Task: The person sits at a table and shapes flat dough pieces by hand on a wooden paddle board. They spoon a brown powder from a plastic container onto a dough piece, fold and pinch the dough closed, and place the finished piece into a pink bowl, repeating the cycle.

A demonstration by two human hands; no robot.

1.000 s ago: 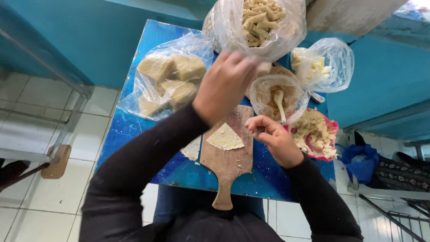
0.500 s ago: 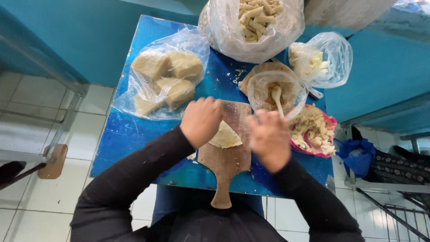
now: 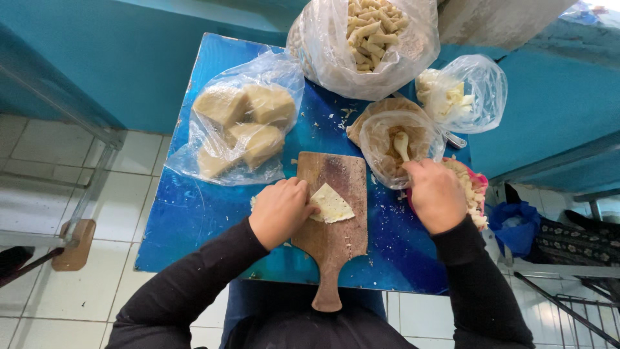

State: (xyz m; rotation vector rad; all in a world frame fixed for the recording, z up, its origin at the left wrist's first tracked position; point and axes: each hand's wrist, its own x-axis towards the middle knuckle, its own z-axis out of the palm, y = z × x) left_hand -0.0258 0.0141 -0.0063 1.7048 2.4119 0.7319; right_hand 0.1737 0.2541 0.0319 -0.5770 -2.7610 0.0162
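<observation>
Dough sheet (image 3: 330, 203) under left hand (image 3: 281, 210), board (image 3: 332, 239).

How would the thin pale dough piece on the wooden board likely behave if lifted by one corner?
The dough piece looks thin and flat, so it would probably droop. Under the left hand, it seems soft and could tear. On the wooden board, it may stick slightly.

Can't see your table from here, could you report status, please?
Left hand pressing dough sheet on wooden board. Right hand at spoon in filling bag. Nothing obstructing.
</observation>
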